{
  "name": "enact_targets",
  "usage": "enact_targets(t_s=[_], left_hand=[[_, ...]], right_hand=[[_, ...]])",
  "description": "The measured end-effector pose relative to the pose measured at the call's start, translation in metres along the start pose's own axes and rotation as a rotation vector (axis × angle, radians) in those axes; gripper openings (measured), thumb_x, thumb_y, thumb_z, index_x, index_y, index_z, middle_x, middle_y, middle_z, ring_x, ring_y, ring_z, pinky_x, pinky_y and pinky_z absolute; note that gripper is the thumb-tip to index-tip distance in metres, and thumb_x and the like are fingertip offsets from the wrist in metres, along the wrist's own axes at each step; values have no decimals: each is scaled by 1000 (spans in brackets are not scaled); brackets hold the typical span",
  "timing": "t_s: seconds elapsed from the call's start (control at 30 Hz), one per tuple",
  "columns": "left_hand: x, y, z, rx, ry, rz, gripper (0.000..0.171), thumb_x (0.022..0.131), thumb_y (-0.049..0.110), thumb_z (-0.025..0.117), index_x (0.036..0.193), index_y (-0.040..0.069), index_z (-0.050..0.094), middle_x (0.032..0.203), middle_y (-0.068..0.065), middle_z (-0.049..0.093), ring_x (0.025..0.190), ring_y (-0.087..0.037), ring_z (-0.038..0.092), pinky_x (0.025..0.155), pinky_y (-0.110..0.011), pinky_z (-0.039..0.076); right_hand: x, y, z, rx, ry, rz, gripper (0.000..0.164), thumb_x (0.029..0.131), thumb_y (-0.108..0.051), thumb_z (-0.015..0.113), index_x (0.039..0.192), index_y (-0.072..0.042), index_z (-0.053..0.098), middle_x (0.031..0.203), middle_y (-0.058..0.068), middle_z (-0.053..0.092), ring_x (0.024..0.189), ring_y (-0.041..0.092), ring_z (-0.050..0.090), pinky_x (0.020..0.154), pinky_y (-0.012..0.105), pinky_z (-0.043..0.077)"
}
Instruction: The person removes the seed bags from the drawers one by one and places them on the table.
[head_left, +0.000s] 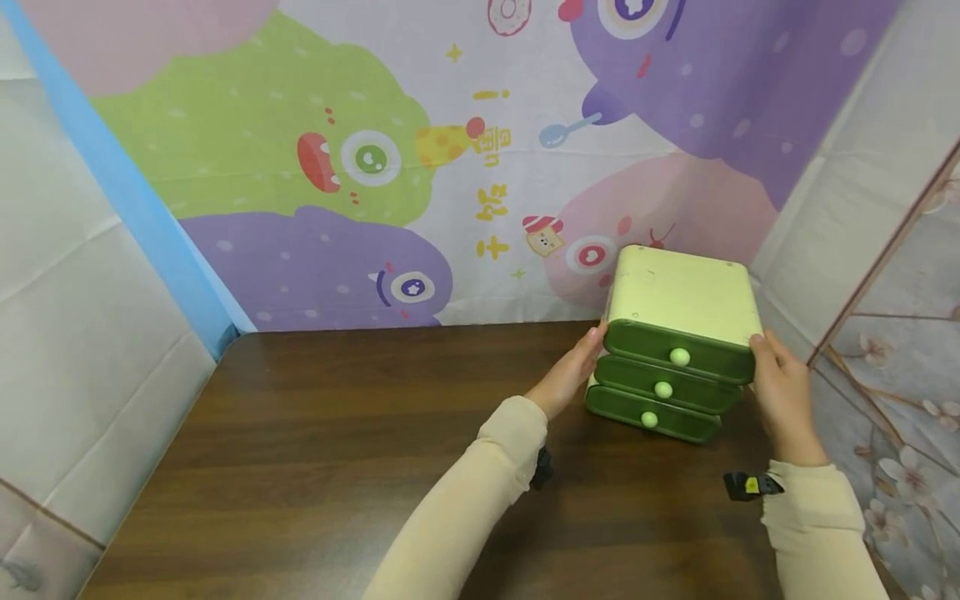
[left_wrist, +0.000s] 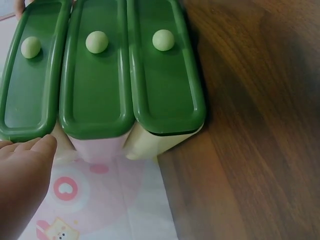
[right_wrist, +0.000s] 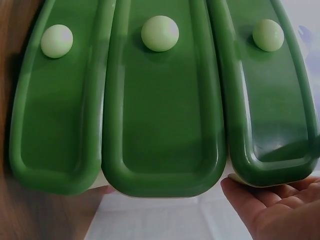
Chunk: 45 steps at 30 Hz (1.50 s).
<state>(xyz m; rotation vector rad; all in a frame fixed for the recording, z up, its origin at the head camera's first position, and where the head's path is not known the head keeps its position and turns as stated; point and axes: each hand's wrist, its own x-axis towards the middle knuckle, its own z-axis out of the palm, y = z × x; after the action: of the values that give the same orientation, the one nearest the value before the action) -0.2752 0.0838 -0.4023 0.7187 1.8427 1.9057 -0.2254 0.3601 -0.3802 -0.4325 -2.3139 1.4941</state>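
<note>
A small drawer cabinet with a cream top and three dark green drawer fronts stands at the right rear of the table. Each front carries a round pale green knob. My left hand holds the cabinet's left side near the top drawer, as the left wrist view also shows at the edge of the top drawer front. On the opposite side, my right hand grips the upper right corner, thumb toward the front. In the right wrist view its fingers lie partly hidden behind the top drawer's end.
The brown wooden table extends to the left and toward me. Behind it hangs a cartoon-printed curtain, close to the cabinet's back. A flower-patterned sheet borders the right side, and a pale sheet the left.
</note>
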Motion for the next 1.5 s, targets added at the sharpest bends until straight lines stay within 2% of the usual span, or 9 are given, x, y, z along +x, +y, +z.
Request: enact_targets(t_s=[0.17, 0.33, 0.53, 0.73, 1.13, 1.5], left_hand=[[-3, -2, -2, -7, 8, 14, 61, 107, 46, 13, 159, 14, 13, 165, -5, 14, 152, -22, 16, 126, -39, 13], [-8, -5, -5, 22, 19, 22, 64, 105, 52, 12, 159, 17, 14, 165, -2, 13, 152, -19, 15, 126, -39, 14], [-17, -6, -12, 36, 28, 14, 69, 102, 60, 10, 159, 22, 13, 165, -1, 13, 153, -20, 14, 126, -41, 14], [-27, -7, -22, 25, 48, 41, 68, 103, 59, 11, 159, 22, 14, 165, 1, 14, 153, -19, 13, 126, -42, 13], [-54, -6, -43, 4, 112, 28, 69, 102, 62, 9, 159, 24, 16, 165, 0, 16, 152, -20, 17, 125, -38, 16], [-84, -7, -62, -10, 187, 91, 69, 104, 57, 10, 159, 17, 16, 164, -8, 18, 152, -23, 16, 125, -41, 15]], right_hand=[[-1, -1, 3, -15, 3, -3, 65, 103, -48, 33, 154, -9, 24, 160, 10, 20, 150, 25, 16, 125, 38, 13], [-2, -4, 7, -22, -5, 6, 65, 103, -50, 34, 154, -12, 24, 160, 8, 20, 150, 23, 16, 125, 37, 12], [-6, -9, 11, -48, -44, -22, 67, 103, -52, 33, 154, -9, 25, 160, 11, 21, 150, 28, 17, 124, 44, 14], [-9, -12, 21, -28, -84, -56, 66, 103, -50, 33, 154, -7, 27, 160, 12, 22, 149, 33, 18, 124, 48, 14], [-14, -20, 46, -9, -142, -103, 63, 104, -48, 34, 154, -10, 26, 160, 10, 22, 149, 32, 18, 123, 48, 16], [-24, -32, 74, -61, -208, -183, 65, 104, -52, 33, 155, -11, 27, 159, 9, 28, 148, 33, 25, 119, 55, 24]])
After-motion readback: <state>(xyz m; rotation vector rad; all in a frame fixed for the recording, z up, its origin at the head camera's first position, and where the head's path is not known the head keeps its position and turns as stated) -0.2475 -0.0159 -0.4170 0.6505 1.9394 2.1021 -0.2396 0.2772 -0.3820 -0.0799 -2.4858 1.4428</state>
